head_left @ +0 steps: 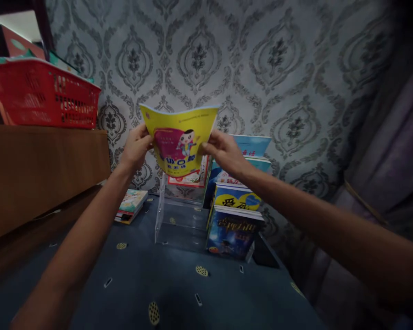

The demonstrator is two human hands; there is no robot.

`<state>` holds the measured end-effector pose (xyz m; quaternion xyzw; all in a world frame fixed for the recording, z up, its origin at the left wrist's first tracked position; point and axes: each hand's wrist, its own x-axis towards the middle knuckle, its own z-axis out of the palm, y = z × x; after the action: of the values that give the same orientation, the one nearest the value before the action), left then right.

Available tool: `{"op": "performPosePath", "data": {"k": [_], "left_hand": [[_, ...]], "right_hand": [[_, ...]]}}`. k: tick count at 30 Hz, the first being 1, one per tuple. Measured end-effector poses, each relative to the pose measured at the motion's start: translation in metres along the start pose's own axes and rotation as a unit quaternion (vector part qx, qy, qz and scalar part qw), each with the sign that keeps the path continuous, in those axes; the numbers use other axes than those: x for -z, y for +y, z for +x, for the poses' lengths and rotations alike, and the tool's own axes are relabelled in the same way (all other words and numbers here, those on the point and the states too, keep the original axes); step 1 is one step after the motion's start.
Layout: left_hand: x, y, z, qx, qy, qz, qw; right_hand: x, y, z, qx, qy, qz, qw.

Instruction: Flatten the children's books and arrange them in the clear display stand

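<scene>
"Yellow! That thin book (177,137) is hanging in the air by the clear rack (179,229), not standing in it?"

"Yes. It's curving like a smile and showing a cartoon kid (187,141) on a pink patch (165,144)."

"Who's holding it?"

"The left hand (136,147) and the right hand (225,150) are pinching one side each, fingers (209,148) nearly closed."

"What's already standing?"

"A red-edged book (195,178) is standing behind it. More books (234,233) are standing at the right."
</scene>
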<state>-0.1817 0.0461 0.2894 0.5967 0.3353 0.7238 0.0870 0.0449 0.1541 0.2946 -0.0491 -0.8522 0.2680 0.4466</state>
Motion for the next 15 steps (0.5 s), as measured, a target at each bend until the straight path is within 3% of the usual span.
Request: {"op": "performPosePath", "data": {"k": [6, 15], "left_hand": [[-0.014, -0.027, 0.041, -0.023, 0.023, -0.034, 0.999], [-0.021, -0.059, 0.054, 0.037, 0.02, -0.029, 0.999]], "right_hand": [[0.021, 0.018, 0.04, -0.004, 0.05, -0.044, 0.998], [0.029, 0.055, 0.052, -0.063, 0.064, -0.032, 0.995]]}}
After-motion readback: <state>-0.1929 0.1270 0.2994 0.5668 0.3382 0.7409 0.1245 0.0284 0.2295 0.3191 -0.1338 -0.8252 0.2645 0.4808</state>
